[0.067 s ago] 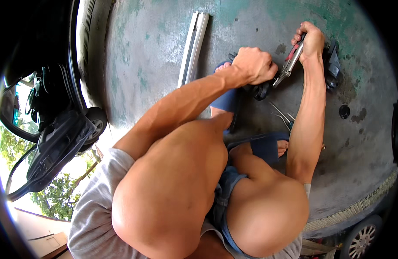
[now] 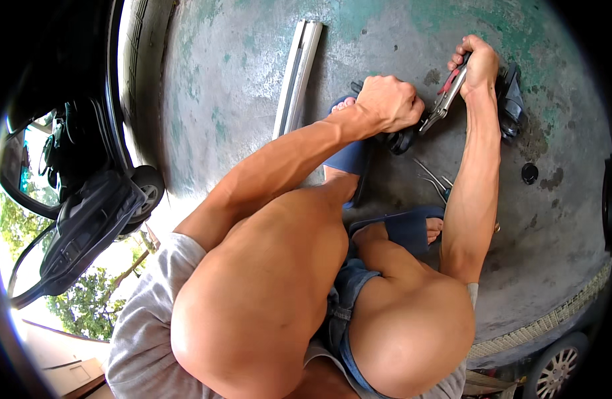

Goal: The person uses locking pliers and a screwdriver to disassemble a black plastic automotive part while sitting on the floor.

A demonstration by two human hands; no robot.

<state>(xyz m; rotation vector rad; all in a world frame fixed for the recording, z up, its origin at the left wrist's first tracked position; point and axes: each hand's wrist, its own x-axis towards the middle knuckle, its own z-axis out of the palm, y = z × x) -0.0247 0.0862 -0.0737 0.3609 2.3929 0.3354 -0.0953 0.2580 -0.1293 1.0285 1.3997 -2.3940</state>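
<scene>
My right hand (image 2: 480, 66) is wrapped round the handles of a pair of locking pliers (image 2: 445, 100), silver with red on the grip. The jaws point down and left and meet a black part (image 2: 403, 141) with a rounded end. Over that part my left hand (image 2: 391, 103) is closed in a fist, knuckles up, close to the jaws. Most of the black part is hidden under the left hand, and I cannot tell its kind. Both hands are just above the floor, beyond my feet.
A long silver metal rail (image 2: 299, 76) lies left of my hands. Slim tools (image 2: 435, 181) lie beside my right forearm. Right of it are a dark bulky piece (image 2: 512, 103) and a round black cap (image 2: 530, 173). My sandalled feet (image 2: 412, 226) are close by; a car door (image 2: 87, 226) stands far left.
</scene>
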